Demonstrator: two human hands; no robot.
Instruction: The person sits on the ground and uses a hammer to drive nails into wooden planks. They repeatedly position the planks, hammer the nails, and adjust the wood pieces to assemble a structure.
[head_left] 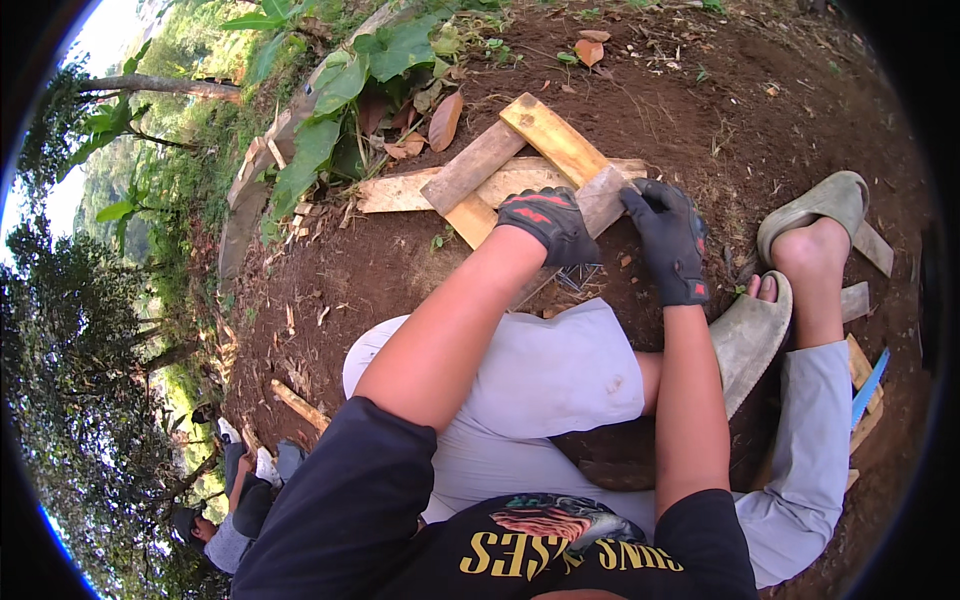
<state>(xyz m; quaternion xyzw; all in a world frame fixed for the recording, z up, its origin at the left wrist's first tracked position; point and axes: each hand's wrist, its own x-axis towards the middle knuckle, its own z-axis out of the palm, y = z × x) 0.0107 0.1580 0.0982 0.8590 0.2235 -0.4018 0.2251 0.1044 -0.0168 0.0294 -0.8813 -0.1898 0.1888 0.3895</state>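
Note:
Short planks are laid corner over corner into a square wooden frame on the soil. A yellow plank (552,138) forms its far right side, and a weathered plank (474,166) its far left. My left hand (550,222), in a black glove with red marks, is curled over the near part of the frame; what its fingers grip is hidden. My right hand (668,238), gloved alike, has its thumb and fingers closed at the right corner on the end of a grey plank (602,200). Several loose nails (576,277) lie just below my left hand.
A longer pale board (390,194) lies under the frame. My sandalled feet are at the right, near a blue saw blade (870,388) and wood offcuts (874,248). Leafy plants (340,85) edge the dirt at the far left. Another person (225,525) sits at the lower left.

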